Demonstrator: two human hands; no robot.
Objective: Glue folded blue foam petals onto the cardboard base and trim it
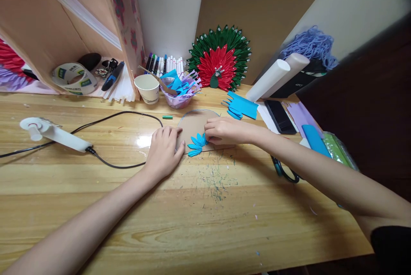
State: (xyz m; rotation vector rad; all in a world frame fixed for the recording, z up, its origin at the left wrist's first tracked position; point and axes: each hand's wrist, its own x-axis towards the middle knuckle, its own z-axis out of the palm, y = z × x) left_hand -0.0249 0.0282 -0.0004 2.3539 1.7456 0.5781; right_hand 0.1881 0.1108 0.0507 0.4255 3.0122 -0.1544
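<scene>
A half-round cardboard piece (195,120) lies on the table, its curved edge marked by a thin blue line. On its lower middle sits a small fan of blue pointed petals (197,143). My left hand (165,147) rests palm down at the cardboard's left edge, thumb apart from the fingers. At the fan's right side my right hand (219,131) has its fingertips pinched together over a blue petal; the fingers partly hide what is between them.
Behind stand a green-and-red peacock fan (221,58), a paper cup (147,88) and a bowl of scraps (178,101). A corded white glue gun (61,136) lies left. To the right are blue paper (244,106), a phone (280,116) and scissors (285,172).
</scene>
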